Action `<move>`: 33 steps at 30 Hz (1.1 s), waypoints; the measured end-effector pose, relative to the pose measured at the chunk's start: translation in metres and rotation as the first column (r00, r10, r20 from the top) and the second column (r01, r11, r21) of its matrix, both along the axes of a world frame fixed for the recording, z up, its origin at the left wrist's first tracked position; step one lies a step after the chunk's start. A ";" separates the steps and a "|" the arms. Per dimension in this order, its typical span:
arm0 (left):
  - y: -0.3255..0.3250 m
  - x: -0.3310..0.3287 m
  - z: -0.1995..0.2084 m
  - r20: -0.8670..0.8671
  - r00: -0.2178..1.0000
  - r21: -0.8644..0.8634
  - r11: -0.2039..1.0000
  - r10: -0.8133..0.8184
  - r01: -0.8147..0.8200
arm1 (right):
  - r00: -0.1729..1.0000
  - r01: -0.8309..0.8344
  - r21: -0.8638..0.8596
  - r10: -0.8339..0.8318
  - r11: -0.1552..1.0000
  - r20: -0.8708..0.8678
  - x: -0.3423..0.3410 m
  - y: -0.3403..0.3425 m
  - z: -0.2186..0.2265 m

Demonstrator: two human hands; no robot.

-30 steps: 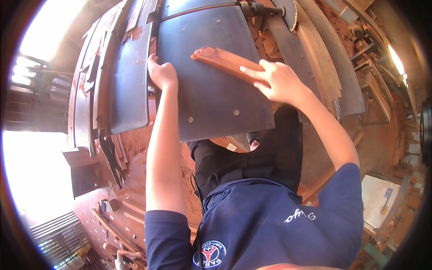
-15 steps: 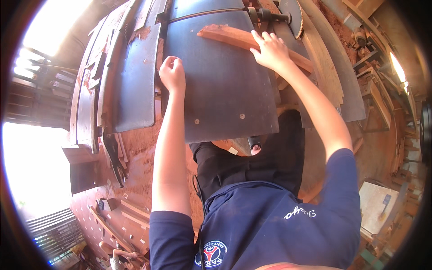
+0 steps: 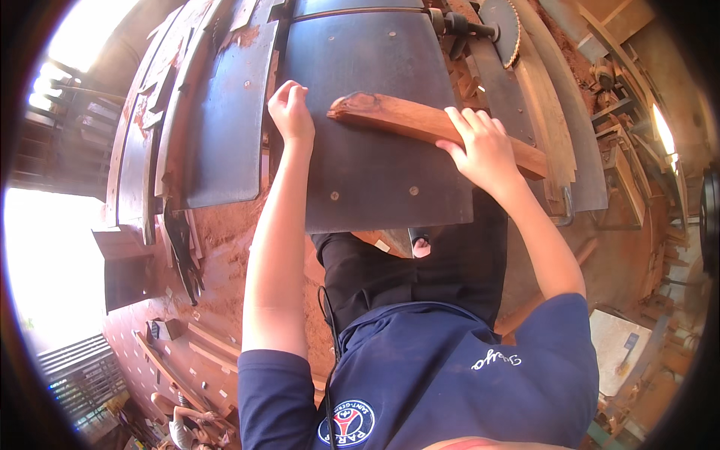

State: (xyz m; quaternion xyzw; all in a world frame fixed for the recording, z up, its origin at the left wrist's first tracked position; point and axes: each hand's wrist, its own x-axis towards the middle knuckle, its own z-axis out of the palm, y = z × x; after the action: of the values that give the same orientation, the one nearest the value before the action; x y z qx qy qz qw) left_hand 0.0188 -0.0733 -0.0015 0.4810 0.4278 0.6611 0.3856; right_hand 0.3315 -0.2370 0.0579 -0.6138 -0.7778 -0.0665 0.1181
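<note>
A reddish-brown wooden piece (image 3: 405, 118), slightly curved with a rough, darker left end, lies aslant across the dark metal machine table (image 3: 375, 176). My right hand (image 3: 480, 146) grips it near its right end, thumb on the near side and fingers over the top. That right end reaches past the table's right edge. Farther left, my left hand (image 3: 291, 112) is curled into a loose fist at the table's left edge. Whatever its fingers may hold is hidden.
A toothed circular saw blade (image 3: 514, 34) and a shaft (image 3: 472, 26) stand at the far right. Another metal table (image 3: 225, 127) lies across a gap to the left. Sawdust (image 3: 232, 232) covers the floor. At lower left sits another person (image 3: 184, 427).
My right hand has drawn the wooden piece nearer to my body and somewhat to the right. My left hand stays curled at the table's left edge. The view has shifted slightly.
</note>
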 end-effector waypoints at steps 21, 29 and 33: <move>0.001 0.006 0.007 -0.288 0.947 -0.043 0.986 0.141 -0.160 | 0.965 0.258 -0.020 -0.258 0.966 0.041 -0.010 0.146 -0.027; -0.003 0.010 0.012 0.233 0.971 -0.036 0.998 0.060 -0.053 | 0.978 0.152 0.143 -0.128 0.978 -0.164 -0.024 -0.047 -0.020; -0.003 0.003 0.005 0.262 0.965 -0.001 1.000 0.009 -0.009 | 0.976 0.081 0.018 -0.075 0.997 -0.204 -0.043 -0.108 -0.004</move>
State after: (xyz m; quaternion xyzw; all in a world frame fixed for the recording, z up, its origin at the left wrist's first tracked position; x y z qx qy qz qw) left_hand 0.0215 -0.0758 0.0040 0.3874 0.3753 0.7205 0.4359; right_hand 0.2886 -0.3449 0.0534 -0.6458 -0.7360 -0.0182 0.2022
